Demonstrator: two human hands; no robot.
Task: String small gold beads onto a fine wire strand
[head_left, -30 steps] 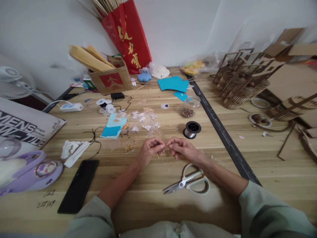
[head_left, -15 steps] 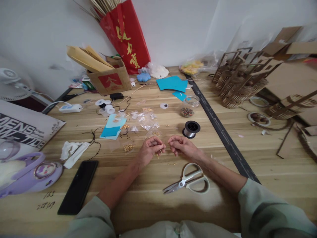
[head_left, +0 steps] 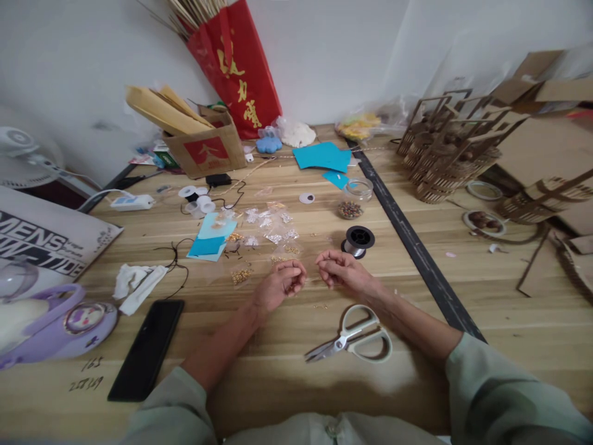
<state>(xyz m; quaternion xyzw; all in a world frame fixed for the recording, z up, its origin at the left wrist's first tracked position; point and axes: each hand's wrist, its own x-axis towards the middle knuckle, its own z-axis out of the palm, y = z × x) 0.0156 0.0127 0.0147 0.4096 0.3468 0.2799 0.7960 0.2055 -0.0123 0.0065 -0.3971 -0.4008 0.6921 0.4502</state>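
Note:
My left hand (head_left: pixel 281 282) is closed, its fingers curled in over the table; what they hold is hidden. Facing it across a small gap, my right hand (head_left: pixel 343 272) is pinched, and anything in its fingertips is too small to name. A faint row of tiny gold beads (head_left: pixel 320 307) lies on the wood just below the hands. Behind my right hand stands a black spool (head_left: pixel 357 241) of clear thread. Scissors (head_left: pixel 347 337) with pale handles rest closer to me, blades pointing left. A small bag of gold beads (head_left: pixel 241 275) lies left of my left hand.
Several small bags of silver pieces (head_left: pixel 278 232) lie beyond the hands. A glass jar (head_left: pixel 356 199) with mixed beads stands farther back, near blue cards (head_left: pixel 322 157). At left are a black phone (head_left: pixel 146 350) and a white cloth (head_left: pixel 139 286); bamboo baskets (head_left: pixel 451 148) crowd the right.
My left hand has turned slightly, its fingers curling further in. The small gold piece that showed under its fingertips is out of sight now. My right hand has barely moved.

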